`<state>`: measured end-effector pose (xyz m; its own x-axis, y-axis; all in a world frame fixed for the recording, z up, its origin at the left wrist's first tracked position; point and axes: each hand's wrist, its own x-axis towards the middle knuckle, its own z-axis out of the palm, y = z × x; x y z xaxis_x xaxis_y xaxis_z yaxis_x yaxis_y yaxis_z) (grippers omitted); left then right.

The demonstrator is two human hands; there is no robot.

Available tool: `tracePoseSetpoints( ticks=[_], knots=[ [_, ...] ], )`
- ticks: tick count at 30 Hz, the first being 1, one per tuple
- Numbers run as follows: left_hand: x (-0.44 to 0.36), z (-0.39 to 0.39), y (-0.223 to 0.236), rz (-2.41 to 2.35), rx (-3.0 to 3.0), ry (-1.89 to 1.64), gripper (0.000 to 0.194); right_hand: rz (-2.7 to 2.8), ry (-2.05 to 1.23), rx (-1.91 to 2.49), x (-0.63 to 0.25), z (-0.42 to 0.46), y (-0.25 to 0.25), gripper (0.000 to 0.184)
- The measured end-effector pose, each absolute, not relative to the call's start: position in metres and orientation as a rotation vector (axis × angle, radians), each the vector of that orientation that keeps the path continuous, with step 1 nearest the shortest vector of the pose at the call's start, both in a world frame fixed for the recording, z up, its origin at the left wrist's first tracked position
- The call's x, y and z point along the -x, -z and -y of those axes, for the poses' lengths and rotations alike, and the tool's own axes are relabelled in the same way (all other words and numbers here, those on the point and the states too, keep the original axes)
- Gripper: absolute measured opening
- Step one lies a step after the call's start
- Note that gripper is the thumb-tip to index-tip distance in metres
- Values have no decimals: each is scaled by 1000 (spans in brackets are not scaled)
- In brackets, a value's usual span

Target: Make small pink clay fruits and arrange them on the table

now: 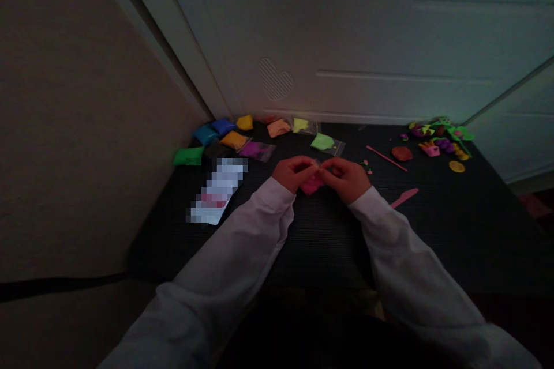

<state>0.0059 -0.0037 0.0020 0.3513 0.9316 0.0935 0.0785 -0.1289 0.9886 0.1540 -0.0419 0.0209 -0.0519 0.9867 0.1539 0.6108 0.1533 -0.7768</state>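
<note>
- One view here, from the person's head, above the near side of the black table [329, 242].
- It faces down and forward, toward the pale panelling [346, 40] behind the table.
- It's close, yet takes in most of the table.

The black tabletop [329, 236] is showing a matt, finely grained, wood-like surface. The white panel [346, 29] is presenting a smooth finish, its heart relief [276, 79] showing fine ridges. The blue packet [223, 127] and green packet [188, 156] are looking like glossy plastic film; the light-green packet [322, 142] and purple packet [257, 150] are displaying clear plastic margins. The pink packet [312, 185] is exhibiting similar film, perhaps, in this dim light. The pink knife [405, 198] is appearing as smooth plastic, the reddish-brown lump [402, 153] as matt clay. The pale sleeves [242, 242] are creasing as matt cloth.
</note>
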Motion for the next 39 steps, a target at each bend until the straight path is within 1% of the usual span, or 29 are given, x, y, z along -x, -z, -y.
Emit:
tracePoseSetpoints(
  ticks=[9, 13, 16, 18, 20, 22, 24, 25, 26, 27, 29, 32, 36, 39],
  knots=[
    [-6, 3, -5, -1079, -1468, -1056, 22, 1847, -612, 1603, -157, 40, -23, 29],
    [-8, 2, -5, -1099, -1431, -1090, 18, 1819, -548, 1686, -159, 38, -21, 36],
    [-4, -8, 0, -1123, -1307, -1188, 15, 1742, -536, 1707, -161, 37, -19, 43],
    [2, -18, 4, -1153, -1234, -1282, 19, 1571, -652, 1671, -163, 35, -19, 45],
    [10, -27, 7, -1194, -1200, -1481, 19, 1253, -943, 1517, -165, 32, -21, 40],
    [15, -30, 7, -1226, -1263, -1540, 18, 901, -1266, 1266, -167, 29, -25, 26],
    [17, -27, 6, -1304, -1594, -1620, 20, 689, -1453, 1086, -170, 27, -29, 6],
    [17, -24, 5, -1315, -1789, -1657, 20, 629, -1495, 1045, -171, 27, -30, 9],
    [17, -21, 4, -1314, -1986, -1662, 20, 580, -1509, 1023, -172, 26, -31, 17],
    [17, -19, 4, -1297, -2157, -1651, 19, 538, -1509, 1009, -172, 26, -31, 23],
    [17, -17, 4, -1251, -2408, -1577, 18, 465, -1499, 967, -173, 26, -32, 27],
    [17, -20, 10, -1174, -2622, -1428, 17, 489, -1466, 923, -173, 28, -33, 24],
    [18, -29, 22, -1150, -2780, -1179, 16, 570, -1474, 932, -172, 31, -35, 13],
    [18, -33, 29, -1179, -2807, -1045, 16, 668, -1528, 890, -172, 32, -33, 18]
  ],
)
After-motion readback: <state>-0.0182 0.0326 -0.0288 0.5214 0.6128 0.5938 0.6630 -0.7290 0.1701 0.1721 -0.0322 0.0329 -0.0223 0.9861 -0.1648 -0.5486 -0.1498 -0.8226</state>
